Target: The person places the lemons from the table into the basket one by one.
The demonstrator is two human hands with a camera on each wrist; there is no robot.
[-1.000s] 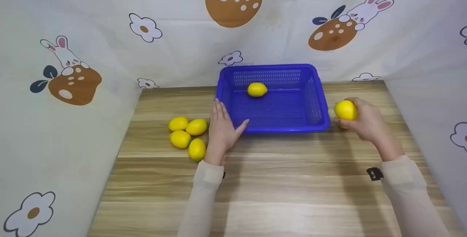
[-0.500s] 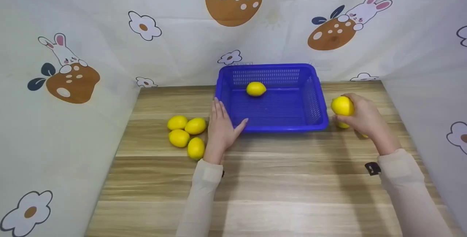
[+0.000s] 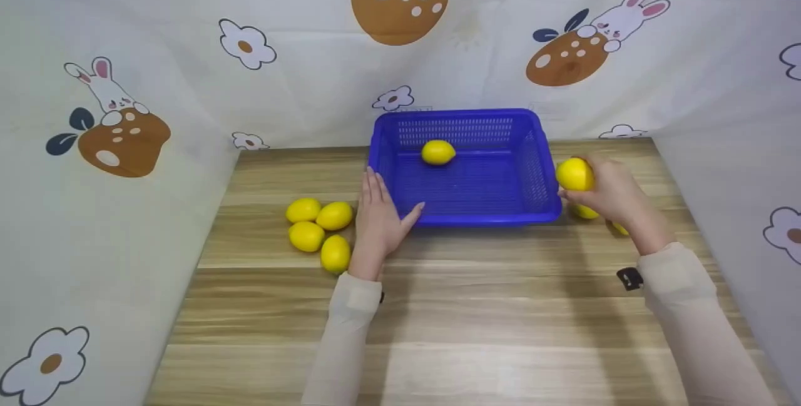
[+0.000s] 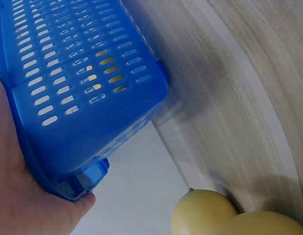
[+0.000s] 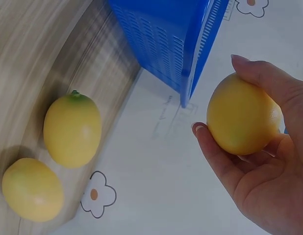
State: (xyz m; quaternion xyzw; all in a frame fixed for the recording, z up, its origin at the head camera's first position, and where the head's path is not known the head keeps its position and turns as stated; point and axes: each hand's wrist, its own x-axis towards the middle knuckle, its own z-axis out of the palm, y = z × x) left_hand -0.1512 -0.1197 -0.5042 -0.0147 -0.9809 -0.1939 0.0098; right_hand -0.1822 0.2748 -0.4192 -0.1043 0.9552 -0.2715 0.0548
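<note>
A blue plastic basket (image 3: 463, 221) with slotted walls stands at the back of the table, one lemon (image 3: 438, 152) lying inside. My left hand (image 3: 380, 223) rests along its left front corner, fingers straight against the side and thumb over the front rim. At the basket's right edge, my right hand (image 3: 616, 196) grips a lemon (image 3: 575, 174) between thumb and fingers, raised to about rim height. The right wrist view shows this held lemon (image 5: 242, 115) close to the basket's wall (image 5: 161, 39). Below that hand, two more lemons lie on the table, a nearer one (image 3: 585, 211) and a partly hidden one (image 3: 619, 228).
Several lemons (image 3: 306, 236) cluster on the table left of my left forearm. The wooden tabletop (image 3: 475, 318) extends in front of the basket. A printed fabric (image 3: 300, 93) with rabbits and flowers encloses the back and both sides.
My right hand has lifted its lemon up and leftward to the basket's right edge, uncovering two lemons on the table beneath. The left hand stays in place at the basket.
</note>
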